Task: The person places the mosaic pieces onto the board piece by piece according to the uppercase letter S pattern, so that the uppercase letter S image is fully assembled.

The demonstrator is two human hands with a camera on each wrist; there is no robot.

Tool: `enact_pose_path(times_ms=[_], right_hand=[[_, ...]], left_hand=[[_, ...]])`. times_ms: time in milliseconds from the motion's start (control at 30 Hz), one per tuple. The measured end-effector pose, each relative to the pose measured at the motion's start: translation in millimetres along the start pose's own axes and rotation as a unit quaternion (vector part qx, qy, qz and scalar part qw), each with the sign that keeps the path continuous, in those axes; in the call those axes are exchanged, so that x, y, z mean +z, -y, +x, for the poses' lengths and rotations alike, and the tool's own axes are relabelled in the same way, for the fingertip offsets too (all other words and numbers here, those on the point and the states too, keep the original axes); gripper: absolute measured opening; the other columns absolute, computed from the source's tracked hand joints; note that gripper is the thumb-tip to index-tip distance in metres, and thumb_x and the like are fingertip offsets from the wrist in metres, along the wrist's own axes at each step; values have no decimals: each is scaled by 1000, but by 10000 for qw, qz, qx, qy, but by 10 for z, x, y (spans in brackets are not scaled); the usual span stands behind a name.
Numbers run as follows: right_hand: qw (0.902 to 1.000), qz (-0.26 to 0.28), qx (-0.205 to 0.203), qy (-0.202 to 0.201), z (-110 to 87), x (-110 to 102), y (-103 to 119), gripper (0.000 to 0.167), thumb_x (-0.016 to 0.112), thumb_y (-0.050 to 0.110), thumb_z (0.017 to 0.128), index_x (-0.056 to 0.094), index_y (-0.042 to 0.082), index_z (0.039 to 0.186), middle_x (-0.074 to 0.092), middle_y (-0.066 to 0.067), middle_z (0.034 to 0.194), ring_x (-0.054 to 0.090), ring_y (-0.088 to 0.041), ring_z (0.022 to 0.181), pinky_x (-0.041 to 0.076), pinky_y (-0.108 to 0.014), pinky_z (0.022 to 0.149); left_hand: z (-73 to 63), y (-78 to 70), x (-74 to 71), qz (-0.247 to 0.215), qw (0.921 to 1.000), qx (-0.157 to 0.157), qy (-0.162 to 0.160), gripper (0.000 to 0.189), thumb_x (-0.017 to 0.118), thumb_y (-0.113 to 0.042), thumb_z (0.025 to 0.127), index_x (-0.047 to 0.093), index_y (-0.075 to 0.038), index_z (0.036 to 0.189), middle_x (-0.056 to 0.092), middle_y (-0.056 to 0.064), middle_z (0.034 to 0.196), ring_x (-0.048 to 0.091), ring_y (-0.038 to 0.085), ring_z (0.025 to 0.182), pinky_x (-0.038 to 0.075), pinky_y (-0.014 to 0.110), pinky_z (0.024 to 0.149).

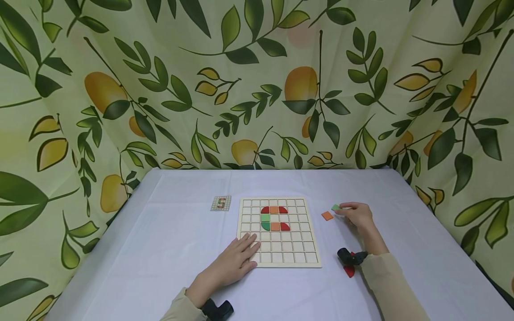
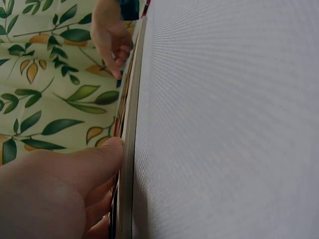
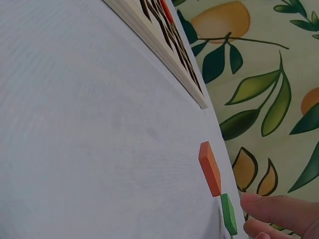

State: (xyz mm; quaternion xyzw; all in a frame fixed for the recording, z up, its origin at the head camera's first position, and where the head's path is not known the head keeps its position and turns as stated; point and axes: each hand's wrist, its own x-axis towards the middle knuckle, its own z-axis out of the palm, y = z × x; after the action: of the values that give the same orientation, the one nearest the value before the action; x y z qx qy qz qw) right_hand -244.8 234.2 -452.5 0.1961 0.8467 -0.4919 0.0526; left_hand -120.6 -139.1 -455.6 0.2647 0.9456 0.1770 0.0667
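Note:
In the head view, a pale wooden grid board (image 1: 281,257) lies on the table, with red, orange and green tiles set in its upper squares. My left hand (image 1: 234,261) rests flat on the board's lower left corner, fingers spread; its thumb (image 2: 102,162) lies along the board's edge in the left wrist view. To the right of the board, my right hand (image 1: 357,215) reaches to a small green square tile (image 1: 335,207). The right wrist view shows a narrow gap between that tile and the fingertips (image 3: 250,200). Close beside it lies an orange square tile (image 1: 327,216).
A small pattern card (image 1: 221,203) lies left of the board. Red pieces (image 1: 349,271) lie by my right wrist, partly hidden by the black wrist camera (image 1: 351,257). A white cloth covers the table (image 1: 132,258); a leaf-print curtain (image 1: 257,111) hangs behind.

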Motion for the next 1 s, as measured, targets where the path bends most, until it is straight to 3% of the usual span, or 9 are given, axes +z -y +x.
enact_pose_path(times_ms=[333, 733, 1000], right_hand=[[9999, -42, 145, -81, 56, -1, -36, 50, 71, 15, 84, 56, -3, 129, 47, 6, 61, 42, -8, 54, 37, -23, 51], [9989, -40, 213, -422, 82, 36, -59, 44, 75, 10, 78, 65, -4, 118, 50, 5, 65, 42, -6, 54, 38, -22, 49], [9989, -54, 146, -443, 87, 25, -75, 42, 77, 11, 77, 67, -5, 114, 50, 6, 61, 43, -8, 55, 38, -23, 48]], left_hand=[[4, 10, 6, 35, 10000, -26, 33, 53, 48, -35, 99, 41, -15, 147, 32, 6, 160, 25, 29, 150, 27, 53, 120], [-4, -11, -16, -28, 10000, 4, 24, 53, 48, -35, 99, 41, -14, 147, 32, 7, 159, 26, 29, 150, 26, 54, 120], [-12, -17, -15, 17, 10000, 40, -1, 53, 48, -34, 99, 41, -14, 147, 32, 7, 159, 27, 29, 150, 27, 54, 120]])
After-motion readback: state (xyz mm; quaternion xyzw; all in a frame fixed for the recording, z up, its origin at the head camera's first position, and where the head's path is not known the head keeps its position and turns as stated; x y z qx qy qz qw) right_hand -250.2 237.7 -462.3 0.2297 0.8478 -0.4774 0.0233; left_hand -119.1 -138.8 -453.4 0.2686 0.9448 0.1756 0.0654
